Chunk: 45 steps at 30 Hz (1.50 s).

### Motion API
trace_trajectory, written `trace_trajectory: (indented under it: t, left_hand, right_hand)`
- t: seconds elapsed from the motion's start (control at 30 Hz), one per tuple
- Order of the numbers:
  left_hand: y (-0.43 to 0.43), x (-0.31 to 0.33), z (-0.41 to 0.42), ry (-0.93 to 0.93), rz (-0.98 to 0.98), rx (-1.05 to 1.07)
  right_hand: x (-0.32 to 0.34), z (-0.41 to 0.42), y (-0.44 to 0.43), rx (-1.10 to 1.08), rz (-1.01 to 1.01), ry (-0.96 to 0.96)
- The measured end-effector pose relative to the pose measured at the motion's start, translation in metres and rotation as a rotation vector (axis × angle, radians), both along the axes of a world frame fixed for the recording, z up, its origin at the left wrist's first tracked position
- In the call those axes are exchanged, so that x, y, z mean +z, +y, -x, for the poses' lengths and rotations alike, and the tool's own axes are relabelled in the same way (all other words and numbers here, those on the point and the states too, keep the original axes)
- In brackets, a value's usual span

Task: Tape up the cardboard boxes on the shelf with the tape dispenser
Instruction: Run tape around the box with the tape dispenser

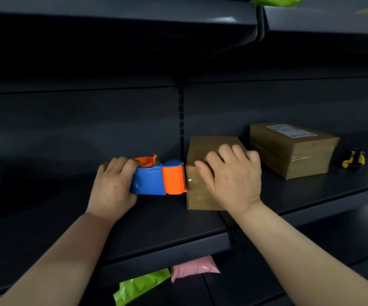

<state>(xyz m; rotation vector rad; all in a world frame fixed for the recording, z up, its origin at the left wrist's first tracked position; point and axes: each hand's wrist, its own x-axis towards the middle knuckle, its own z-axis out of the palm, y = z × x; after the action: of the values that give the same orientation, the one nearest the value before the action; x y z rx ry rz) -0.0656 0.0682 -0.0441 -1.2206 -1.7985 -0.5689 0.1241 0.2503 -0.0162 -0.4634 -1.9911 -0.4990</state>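
spanning the whole view, a dark grey metal shelf (pixel 46 217) carries two boxes. the larger brown cardboard box with a white label on top (pixel 289 155) sits toward the right and back, with clear tape (pixel 300 159) showing across its near face. the plain brown cardboard box (pixel 200 149) stands just left of it, beside the upright slotted post (pixel 181 120) and apart from its neighbour. the right hand (pixel 231 177) rests on this plain box, its fingers (pixel 225 151) spread and lightly bent over the top, thumb lying along the left edge, gripping nothing. the left hand (pixel 112 186) grips the blue and orange plastic tape dispenser (pixel 156 182), fingers curled round its rear. the dispenser's orange front end touches the plain box's left face, where a shiny strip of tape shows. below the shelf lie a lime green plastic pouch (pixel 138 286) and a pink plastic pouch (pixel 191 267). far right on the shelf sits a small yellow and black object (pixel 353 161), too blurred to identify.
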Motion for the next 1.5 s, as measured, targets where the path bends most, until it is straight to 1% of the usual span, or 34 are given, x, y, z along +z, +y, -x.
trace_trajectory:
  t: [0.17,0.3,0.37,0.47,0.53,0.57,0.63,0.7,0.8,0.9,0.97,1.03,1.1,1.17,1.33,1.5]
  left_hand:
    - [0.001,-0.002,0.003,-0.005,0.001,-0.014]
    - [-0.003,-0.002,0.007,-0.016,0.020,-0.025]
    - [-0.004,0.000,0.005,0.017,0.029,-0.078]
    - [0.001,0.005,-0.007,0.118,0.076,-0.198]
    - [0.003,0.007,-0.016,0.165,0.100,-0.231]
    - [0.003,0.008,-0.018,0.177,0.100,-0.229]
    - [0.001,0.009,-0.017,0.184,0.093,-0.207]
    - [0.000,0.007,-0.013,0.178,0.088,-0.173]
    - [0.003,0.005,-0.010,0.154,0.090,-0.162]
    - [0.008,0.006,-0.006,0.161,0.081,-0.192]
    - [0.004,0.006,0.003,0.145,0.088,-0.147]
    - [-0.010,0.005,0.016,0.090,0.073,-0.036]
    - [-0.022,0.004,0.026,0.035,0.043,0.059]
    - [-0.023,0.004,0.027,0.030,0.025,0.093]
    - [-0.021,0.004,0.026,0.041,0.025,0.095]
    - [-0.034,0.000,0.040,-0.050,0.026,0.271]
  right_hand:
    - [0.007,0.020,-0.029,0.031,0.220,-0.020]
    - [0.001,0.026,-0.029,0.078,0.231,0.001]
    - [0.001,0.017,-0.019,0.170,0.222,0.017]
    - [0.010,-0.002,0.004,0.404,0.288,0.007]
    - [0.020,-0.012,0.012,0.467,0.362,-0.063]
    - [0.025,-0.015,0.011,0.433,0.393,-0.137]
    - [0.030,-0.015,0.003,0.277,0.423,-0.321]
    - [0.028,-0.013,-0.004,0.189,0.436,-0.411]
    - [0.026,-0.014,-0.006,0.234,0.461,-0.441]
    - [0.030,-0.022,0.000,0.383,0.502,-0.511]
    - [0.032,-0.034,0.008,0.520,0.587,-0.488]
    - [0.032,-0.050,0.021,0.616,0.677,-0.437]
    - [0.035,-0.065,0.032,0.652,0.724,-0.418]
    - [0.037,-0.073,0.039,0.660,0.762,-0.422]
    - [0.035,-0.078,0.042,0.675,0.751,-0.400]
    - [0.032,-0.079,0.046,0.688,0.723,-0.344]
